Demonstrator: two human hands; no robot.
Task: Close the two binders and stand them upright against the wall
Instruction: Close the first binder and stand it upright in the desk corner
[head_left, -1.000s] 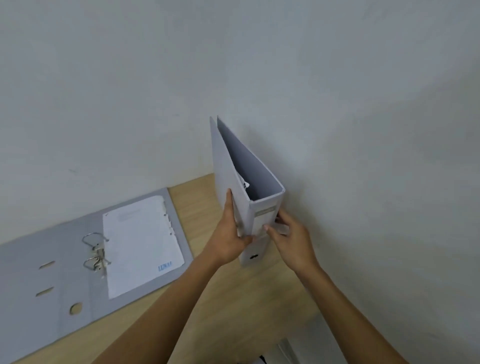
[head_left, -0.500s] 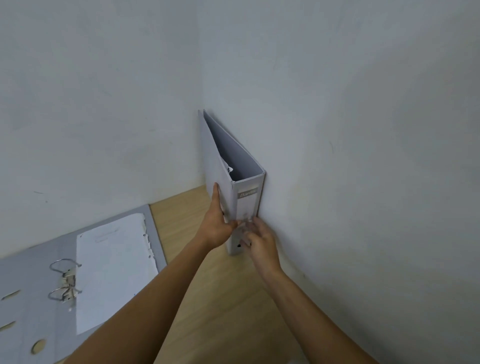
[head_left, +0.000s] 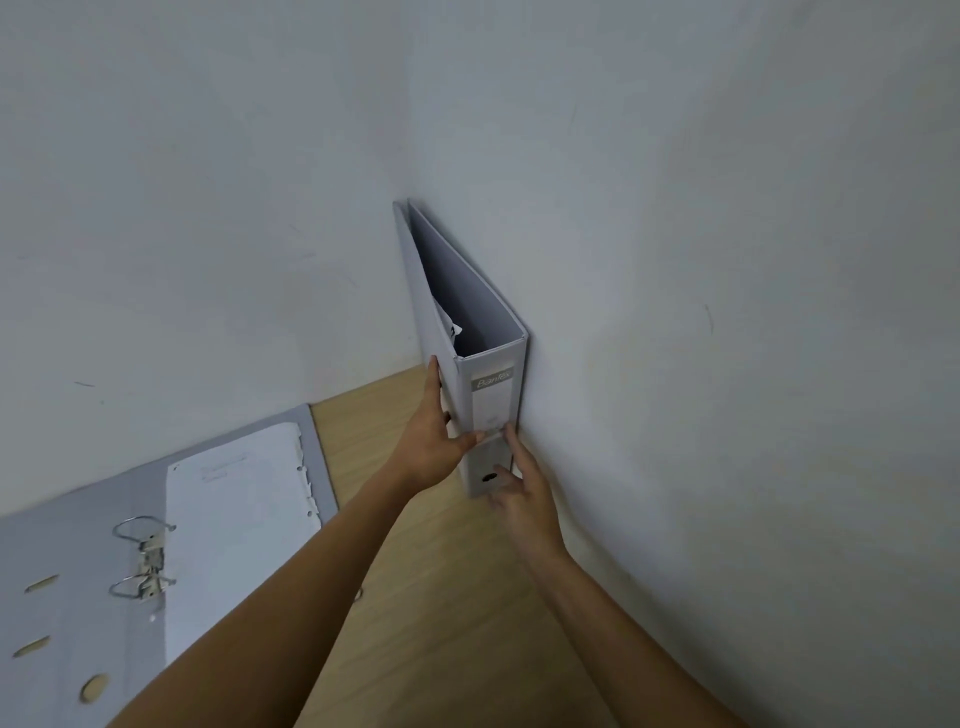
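Note:
A closed grey binder (head_left: 492, 402) stands upright in the corner, its right cover flat against the right wall and its labelled spine facing me. My left hand (head_left: 435, 441) grips its left cover, thumb across the spine. My right hand (head_left: 522, 491) rests on the lower spine near the finger hole, fingers apart and lightly touching. A second grey binder (head_left: 72, 561) lies open flat on the table at the left, with its metal rings (head_left: 141, 558) open and a white sheet (head_left: 239, 514) on its right half.
The wooden table (head_left: 441, 623) meets white walls at the back and the right (head_left: 727, 312). Bare tabletop lies between the open binder and the right wall, crossed by my forearms.
The closed binder has gone from held slightly away from the wall to standing flush against the right wall in the corner. My right hand has slid down the spine.

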